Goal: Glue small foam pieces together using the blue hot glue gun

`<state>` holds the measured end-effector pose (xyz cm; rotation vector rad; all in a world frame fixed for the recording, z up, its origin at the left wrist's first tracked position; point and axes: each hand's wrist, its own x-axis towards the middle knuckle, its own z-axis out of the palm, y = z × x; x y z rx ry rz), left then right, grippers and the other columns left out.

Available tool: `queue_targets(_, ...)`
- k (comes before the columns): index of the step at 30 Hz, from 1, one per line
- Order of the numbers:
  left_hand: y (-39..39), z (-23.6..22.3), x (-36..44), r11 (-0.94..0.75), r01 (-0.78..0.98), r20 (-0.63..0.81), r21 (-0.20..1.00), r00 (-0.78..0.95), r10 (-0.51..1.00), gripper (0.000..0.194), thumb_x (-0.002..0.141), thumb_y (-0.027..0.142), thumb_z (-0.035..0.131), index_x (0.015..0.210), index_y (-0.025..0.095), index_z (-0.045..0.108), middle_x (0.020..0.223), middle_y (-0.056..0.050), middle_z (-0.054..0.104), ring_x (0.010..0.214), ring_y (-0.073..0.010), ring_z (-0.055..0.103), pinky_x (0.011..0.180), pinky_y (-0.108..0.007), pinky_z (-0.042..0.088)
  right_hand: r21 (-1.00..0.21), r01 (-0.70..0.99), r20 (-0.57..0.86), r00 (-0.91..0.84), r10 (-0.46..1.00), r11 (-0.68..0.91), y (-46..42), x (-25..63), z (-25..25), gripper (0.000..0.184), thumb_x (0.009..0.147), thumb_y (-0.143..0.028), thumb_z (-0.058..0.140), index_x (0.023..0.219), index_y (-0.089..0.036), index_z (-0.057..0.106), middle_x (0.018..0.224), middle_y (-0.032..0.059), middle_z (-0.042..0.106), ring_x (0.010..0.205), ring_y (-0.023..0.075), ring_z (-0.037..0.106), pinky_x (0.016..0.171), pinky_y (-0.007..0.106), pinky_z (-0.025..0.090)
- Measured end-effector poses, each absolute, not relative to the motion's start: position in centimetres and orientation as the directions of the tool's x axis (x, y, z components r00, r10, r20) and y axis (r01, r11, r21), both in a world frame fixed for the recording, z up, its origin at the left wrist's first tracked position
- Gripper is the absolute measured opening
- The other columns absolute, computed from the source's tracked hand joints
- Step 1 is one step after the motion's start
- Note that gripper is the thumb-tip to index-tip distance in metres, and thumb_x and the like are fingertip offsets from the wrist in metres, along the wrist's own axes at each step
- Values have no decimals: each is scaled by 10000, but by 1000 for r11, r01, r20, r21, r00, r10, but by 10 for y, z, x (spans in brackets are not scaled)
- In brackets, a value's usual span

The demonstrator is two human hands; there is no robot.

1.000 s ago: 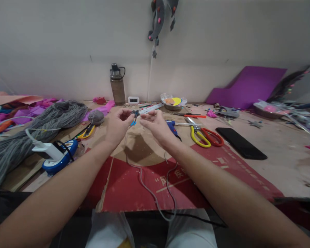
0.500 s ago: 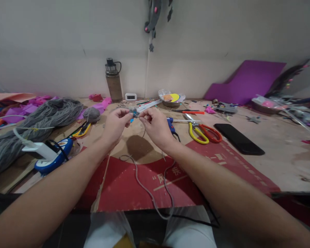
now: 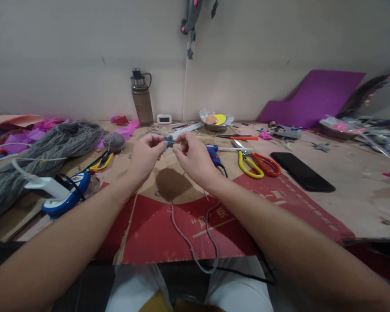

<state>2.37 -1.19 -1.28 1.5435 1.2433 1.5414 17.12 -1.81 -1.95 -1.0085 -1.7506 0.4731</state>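
A small grey piece with blue on it [image 3: 170,141] is held up over the table between my hands; its exact shape is too small to make out. My left hand [image 3: 147,155] pinches its left side between thumb and fingers. From the other side, the bent fingers of my right hand [image 3: 195,158] close on its right edge, partly hiding it. Below, a grey yarn strand [image 3: 185,238] runs over the red and brown cardboard [image 3: 143,234] and loops past its front edge. A blue glue gun [image 3: 212,151] lies just behind my right hand.
Right of my hands lie yellow-and-red-handled scissors [image 3: 251,162] and a black phone [image 3: 301,171]. On the left are a grey yarn hank [image 3: 61,145], a yarn ball [image 3: 114,142] and a blue power strip [image 3: 66,195]. A bottle [image 3: 142,102] stands behind, beside a small clock [image 3: 164,118].
My right fingers have shifted slightly around the small piece, with the thumb lower. The yarn's upper loop on the cardboard has been drawn up and moved. The view has tilted a little.
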Motion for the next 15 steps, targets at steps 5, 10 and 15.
queue_targets(5, -10, -16, 25, -351, 95, 359, 932, -90, 929, 101, 695, 229, 714, 739, 177, 640, 612, 16, 570, 499, -85, 476, 467, -227, 366, -568, 518, 681, -141, 719, 639, -19, 179, -16, 78, 843, -182, 547, 768, -202, 536, 783, 21, 572, 731, 156, 491, 701, 311, 377)
queue_targets(10, -10, -15, 26, -319, 37, 321, 947, -59, 945, 165, 676, 270, 748, 787, 167, 682, 647, -2, 605, 525, -87, 492, 499, -230, 396, -599, 526, 650, -119, 750, 603, -16, 181, -15, 124, 846, -213, 574, 726, -203, 545, 714, 6, 562, 695, 152, 480, 677, 300, 368)
queue_targets(15, -12, -14, 26, -301, 51, 303, 952, -25, 953, 166, 671, 280, 753, 775, 161, 703, 699, -22, 634, 545, -87, 496, 525, -230, 415, -615, 522, 646, -96, 757, 591, -16, 182, -14, 162, 842, -224, 589, 691, -201, 536, 701, 8, 565, 698, 151, 489, 679, 297, 367)
